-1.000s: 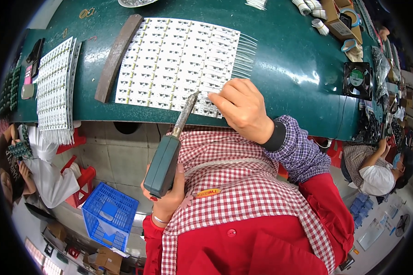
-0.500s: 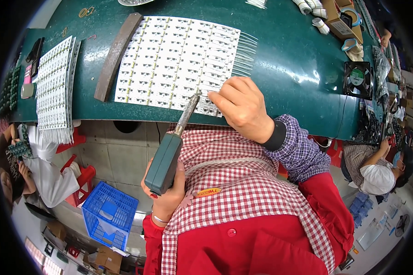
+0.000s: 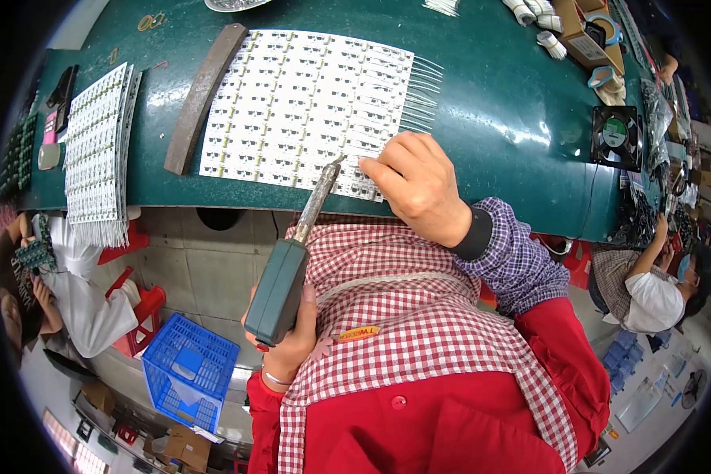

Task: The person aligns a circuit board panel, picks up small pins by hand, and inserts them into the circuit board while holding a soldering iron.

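A white panel of small circuit boards [image 3: 280,110] lies flat on the green table, with thin white wires [image 3: 423,95] sticking out past its right edge. From below the table edge, my left hand [image 3: 294,336] grips the dark green body of a soldering iron [image 3: 275,292]. Its metal tip reaches the lower right part of the panel, close to my right fingertips. My right hand [image 3: 419,189] rests over the panel's lower right corner, thumb and finger pinched together. Whatever lies in that pinch is too small to make out.
A dark flat bar [image 3: 204,99] lies along the panel's left edge. Further left stands a stack of similar panels [image 3: 95,150]. A black fan [image 3: 616,138] and a cardboard box [image 3: 591,39] are at the right. A blue crate [image 3: 188,371] stands on the floor; co-workers sit on both sides.
The soldering iron's body has swung slightly down and left in my left hand, while its tip stays near the same spot. My right hand has hardly moved.
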{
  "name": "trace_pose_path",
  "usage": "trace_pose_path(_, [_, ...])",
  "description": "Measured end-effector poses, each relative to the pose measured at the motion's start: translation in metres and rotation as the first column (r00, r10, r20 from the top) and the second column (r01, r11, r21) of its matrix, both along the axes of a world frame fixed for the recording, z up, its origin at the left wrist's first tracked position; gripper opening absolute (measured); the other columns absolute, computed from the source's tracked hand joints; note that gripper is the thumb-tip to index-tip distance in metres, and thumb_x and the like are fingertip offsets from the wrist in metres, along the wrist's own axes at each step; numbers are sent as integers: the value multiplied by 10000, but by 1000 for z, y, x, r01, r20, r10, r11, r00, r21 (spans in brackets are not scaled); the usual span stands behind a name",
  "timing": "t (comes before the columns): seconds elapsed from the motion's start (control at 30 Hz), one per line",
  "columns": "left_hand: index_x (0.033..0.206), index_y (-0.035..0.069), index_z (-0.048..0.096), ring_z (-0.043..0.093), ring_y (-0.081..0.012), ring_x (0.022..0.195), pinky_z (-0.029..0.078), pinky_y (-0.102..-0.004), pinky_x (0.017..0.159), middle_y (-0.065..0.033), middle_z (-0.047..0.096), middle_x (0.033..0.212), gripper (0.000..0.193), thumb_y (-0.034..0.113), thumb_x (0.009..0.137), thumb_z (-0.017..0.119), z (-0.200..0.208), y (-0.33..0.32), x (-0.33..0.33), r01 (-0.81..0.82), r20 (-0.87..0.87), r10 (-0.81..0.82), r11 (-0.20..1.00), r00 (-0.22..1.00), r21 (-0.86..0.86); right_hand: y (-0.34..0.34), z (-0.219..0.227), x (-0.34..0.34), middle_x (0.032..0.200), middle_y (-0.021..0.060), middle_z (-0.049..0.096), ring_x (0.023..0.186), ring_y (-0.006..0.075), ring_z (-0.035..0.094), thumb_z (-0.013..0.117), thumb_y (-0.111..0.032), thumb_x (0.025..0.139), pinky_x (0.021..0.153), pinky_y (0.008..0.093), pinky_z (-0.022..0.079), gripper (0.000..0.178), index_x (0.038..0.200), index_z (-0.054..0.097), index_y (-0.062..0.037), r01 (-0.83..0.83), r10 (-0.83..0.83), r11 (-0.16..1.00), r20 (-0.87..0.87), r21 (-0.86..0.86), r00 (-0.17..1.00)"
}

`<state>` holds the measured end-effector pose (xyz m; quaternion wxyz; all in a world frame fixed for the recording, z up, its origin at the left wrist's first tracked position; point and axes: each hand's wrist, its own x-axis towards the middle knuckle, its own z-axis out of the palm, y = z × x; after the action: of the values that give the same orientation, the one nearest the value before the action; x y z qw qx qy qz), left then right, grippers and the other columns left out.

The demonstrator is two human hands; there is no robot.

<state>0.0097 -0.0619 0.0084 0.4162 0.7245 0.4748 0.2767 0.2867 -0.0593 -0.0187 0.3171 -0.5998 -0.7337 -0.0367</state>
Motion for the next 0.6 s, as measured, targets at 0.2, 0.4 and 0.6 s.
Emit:
trace_pose_path(0.2, [1023,-62,702,711,-239,734,545,-314,640,-154,706,914,248,49,818,785,-1,0,0,2,22,-4,997,1000,72,-2,1,-1,810,41,599,805,236,612,738,-31,672,716,375,479,297,968,720,-35,9,-8,998,-19,56,1000])
trace_pose_path(0.4, [1019,-62,701,710,-231,734,545,-312,643,-153,705,910,249,41,809,785,-4,-7,-3,-52,37,52,999,998,-16,-4,0,-2,783,35,585,798,232,609,749,-28,678,718,370,477,263,939,718,-41,-14,15,999,-29,33,999])
trace_pose_path(0.6, [1006,-64,699,707,-245,734,552,-319,658,-153,705,901,242,28,798,784,-4,-6,-2,-41,35,41,999,999,-7,-4,-1,-3,772,36,562,773,231,594,746,-29,686,702,370,466,251,933,709,-50,-22,23,1000,-36,14,999])
